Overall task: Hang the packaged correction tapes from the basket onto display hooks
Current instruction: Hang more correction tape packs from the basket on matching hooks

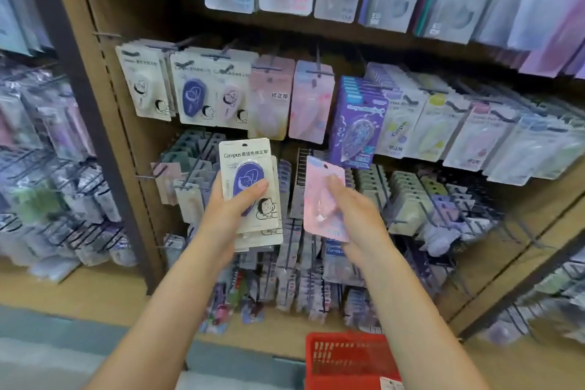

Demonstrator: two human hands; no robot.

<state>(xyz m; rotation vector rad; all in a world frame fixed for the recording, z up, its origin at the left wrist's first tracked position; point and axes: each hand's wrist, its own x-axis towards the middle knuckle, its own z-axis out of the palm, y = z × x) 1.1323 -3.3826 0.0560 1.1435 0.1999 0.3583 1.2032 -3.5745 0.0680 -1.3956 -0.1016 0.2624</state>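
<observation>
Cream pkts (250,187) are gripped in left hand (229,209), pink pkt (323,199) pinched by right hand (354,209), w/ red basket (348,361) below.

The middle row of hooks (316,73) is pretty much jammed with hung packs (311,104), so open air is only left in front of the shelf (538,231), above the red basket (348,361).
</observation>
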